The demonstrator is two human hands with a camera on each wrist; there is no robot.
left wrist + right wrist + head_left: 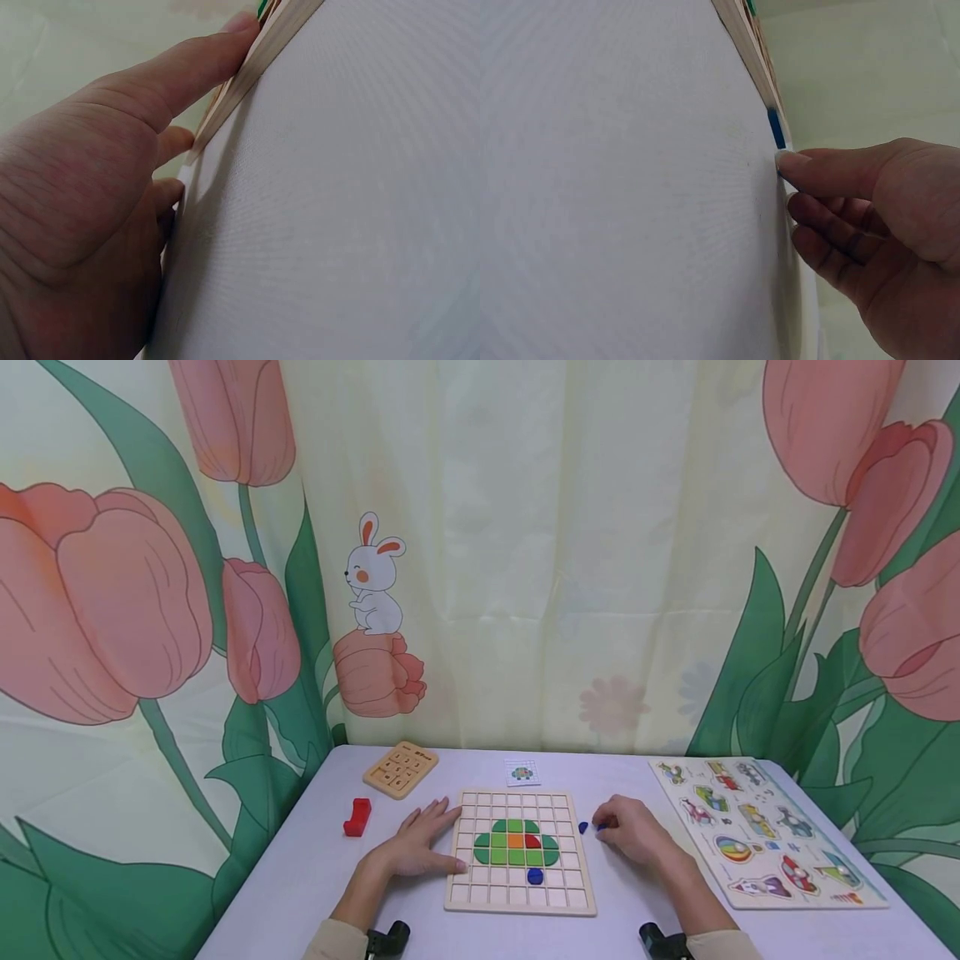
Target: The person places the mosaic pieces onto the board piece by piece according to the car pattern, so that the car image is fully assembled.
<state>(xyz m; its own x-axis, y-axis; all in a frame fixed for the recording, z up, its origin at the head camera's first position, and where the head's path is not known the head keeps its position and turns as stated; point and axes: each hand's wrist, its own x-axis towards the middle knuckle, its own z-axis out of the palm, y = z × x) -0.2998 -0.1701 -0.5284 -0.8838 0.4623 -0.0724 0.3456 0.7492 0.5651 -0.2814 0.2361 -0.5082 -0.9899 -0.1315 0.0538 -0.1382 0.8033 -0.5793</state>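
Observation:
A wooden grid board point(463, 897) lies on the table with green, orange and red tiles point(515, 855) set in its middle. A dark blue piece point(535, 877) sits just below them. My left hand point(420, 843) rests at the board's left edge, fingers spread, thumb on the rim; the left wrist view shows the thumb point(202, 67) straight along the wooden side. Right of the board, my right hand point(636, 831) pinches a small blue piece point(601, 827), mostly hidden by the fingertips, close to the tabletop. Another blue piece point(582, 827) lies between that hand and the board.
A small pattern card point(522, 772) lies behind the board. A wooden tray with carved slots point(401, 769) and a red block point(357, 817) are at the left. A large picture puzzle board point(765, 835) covers the table's right side. A tulip-printed curtain point(562, 568) hangs behind.

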